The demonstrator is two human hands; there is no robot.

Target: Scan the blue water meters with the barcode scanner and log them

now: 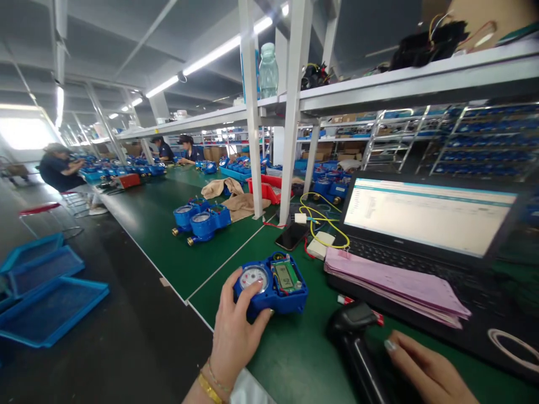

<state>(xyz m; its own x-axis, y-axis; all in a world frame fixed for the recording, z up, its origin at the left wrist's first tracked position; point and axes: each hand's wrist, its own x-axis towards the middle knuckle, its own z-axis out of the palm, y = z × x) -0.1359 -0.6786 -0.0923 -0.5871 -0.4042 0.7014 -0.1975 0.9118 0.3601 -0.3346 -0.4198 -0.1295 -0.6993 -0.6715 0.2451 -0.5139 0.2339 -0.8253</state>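
Observation:
My left hand (233,334) grips the near side of a blue water meter (273,283) that sits on the green bench (295,359); its round dial and a small green circuit board face up. Low at the right, my right hand (421,367) wraps round the handle of a black handheld scanner (357,336), whose head points toward the meter. Between scanner and meter lies a short stretch of green mat.
An open laptop (429,216) with a stack of pink papers (387,286) stands right of the meter. A black phone (290,237), yellow cable (324,221) and white shelf posts (292,112) lie behind. More blue meters (200,219) sit farther left. Blue trays (46,303) lie on the floor; other workers (59,168) sit far back.

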